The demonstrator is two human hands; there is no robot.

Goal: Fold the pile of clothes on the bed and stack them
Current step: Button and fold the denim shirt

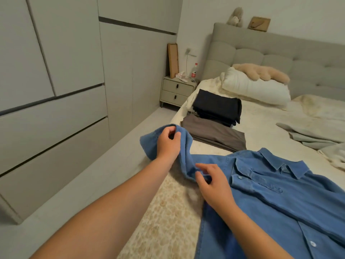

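Here the step in hand looks like the sleeve fold on the blue shirt [280, 193], which lies face up and buttoned near the edge of the bed [168, 212], collar pointing toward the headboard. The left hand [168, 144] is lifted off the mattress and grips the end of the sleeve [183, 157], fingers curled round the cuff so the cloth drapes over and below the knuckles. The right hand [212, 182] rests lower, at the shoulder seam where the sleeve meets the body; its thumb and fingers seem to pinch a ridge of cloth there, though how firmly it holds I cannot tell. Between the two hands the sleeve runs as a slack, twisted band. Beyond the shirt, two folded things already lie on the bed: a grey piece [214, 135] and, touching its far edge and partly on it, a dark pile [216, 109]. Off to the right, loose pale clothes [313, 135] are not yet folded, so the task seems roughly midway. The next move, as I judge it, calls for the left hand to carry the cuff across the chest while the right pins the shoulder as a hinge, keeping the crease straight and the sleeve flat; the twist in the cloth should be shaken out first, or it will bunch under the fold.
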